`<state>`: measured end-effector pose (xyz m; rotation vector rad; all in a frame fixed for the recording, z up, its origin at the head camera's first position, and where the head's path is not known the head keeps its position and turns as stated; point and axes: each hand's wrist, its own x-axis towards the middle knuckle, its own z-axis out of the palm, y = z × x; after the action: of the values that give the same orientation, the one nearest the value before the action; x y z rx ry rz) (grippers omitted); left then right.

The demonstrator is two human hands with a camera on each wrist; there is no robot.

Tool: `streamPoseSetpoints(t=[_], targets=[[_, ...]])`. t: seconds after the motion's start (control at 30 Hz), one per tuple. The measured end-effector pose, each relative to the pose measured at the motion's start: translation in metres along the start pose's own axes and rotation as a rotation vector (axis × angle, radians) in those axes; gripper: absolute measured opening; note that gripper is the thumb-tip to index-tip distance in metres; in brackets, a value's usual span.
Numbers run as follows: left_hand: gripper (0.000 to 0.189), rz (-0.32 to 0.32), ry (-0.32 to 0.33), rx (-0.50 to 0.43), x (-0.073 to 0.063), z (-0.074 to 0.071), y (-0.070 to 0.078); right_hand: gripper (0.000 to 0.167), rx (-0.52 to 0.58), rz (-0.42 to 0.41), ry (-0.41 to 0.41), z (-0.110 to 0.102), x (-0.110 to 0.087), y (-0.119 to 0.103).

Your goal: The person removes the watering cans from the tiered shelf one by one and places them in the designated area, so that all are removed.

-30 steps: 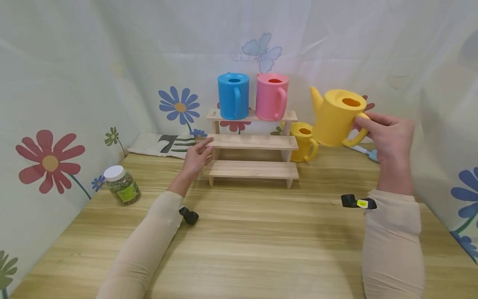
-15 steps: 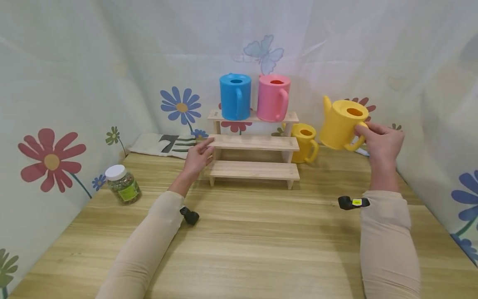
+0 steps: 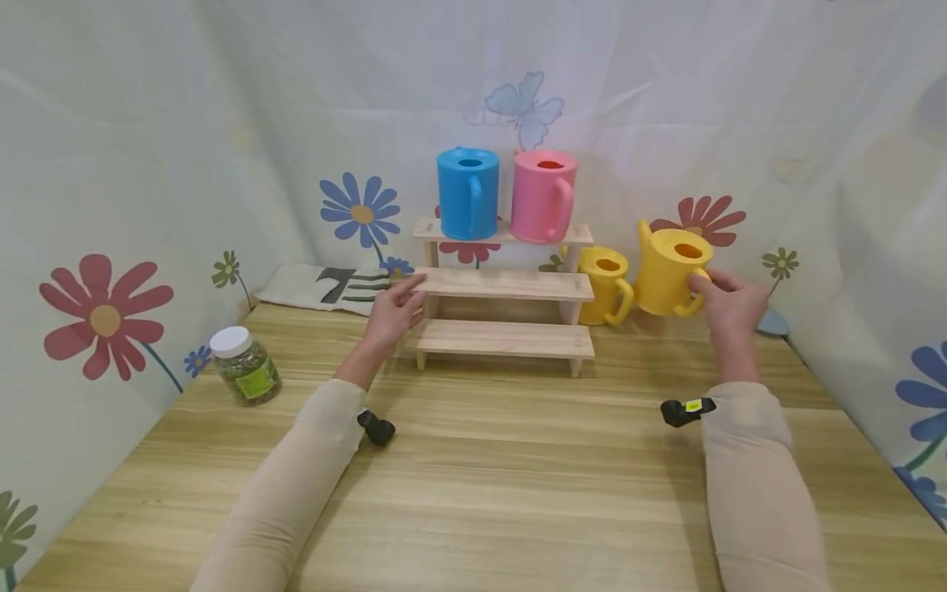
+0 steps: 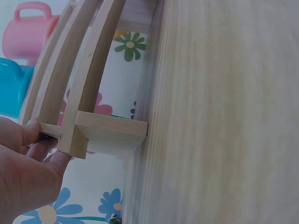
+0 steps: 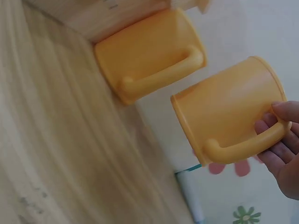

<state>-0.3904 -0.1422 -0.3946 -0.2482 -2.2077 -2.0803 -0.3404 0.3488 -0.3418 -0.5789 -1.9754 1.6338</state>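
Observation:
My right hand [image 3: 734, 308] grips a yellow watering can [image 3: 669, 275] by its handle. In the right wrist view the held can [image 5: 229, 112] is off the table, to the right of a second yellow watering can [image 5: 152, 56], which stands on the table beside the shelf. My left hand [image 3: 392, 314] is at the left end of the three-tier wooden shelf [image 3: 506, 284]; in the left wrist view its thumb and fingers [image 4: 32, 133] pinch the end of a tier. A blue watering can [image 3: 468, 195] and a pink one [image 3: 543, 197] stand on the top tier.
A white-lidded jar [image 3: 247, 370] with a green label stands at the left of the table. Gloves [image 3: 318, 288] with dark stripes lie at the back left. A light blue tool [image 3: 773, 322] lies behind my right hand. A flowered curtain [image 3: 222, 131] encloses the table.
My right hand has lowered the yellow watering can and brought it left, towards the other yellow can. My left hand has stayed at the shelf.

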Motion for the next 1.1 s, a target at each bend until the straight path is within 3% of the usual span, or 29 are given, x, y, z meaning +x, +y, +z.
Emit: streamPoseSetpoints(t=[0.3, 0.57, 1.1], targets=[[0.044, -0.007, -0.009, -0.010, 0.000, 0.001, 0.001, 0.050, -0.049, 0.030, -0.010, 0.013, 0.005, 0.026], [0.043, 0.001, -0.006, 0.007, -0.002, 0.002, 0.003, 0.048, -0.023, 0.019, -0.003, 0.021, 0.004, 0.038], [0.043, -0.003, 0.001, -0.017, -0.003, 0.002, 0.003, 0.044, -0.149, -0.100, -0.161, 0.029, 0.003, 0.042]])
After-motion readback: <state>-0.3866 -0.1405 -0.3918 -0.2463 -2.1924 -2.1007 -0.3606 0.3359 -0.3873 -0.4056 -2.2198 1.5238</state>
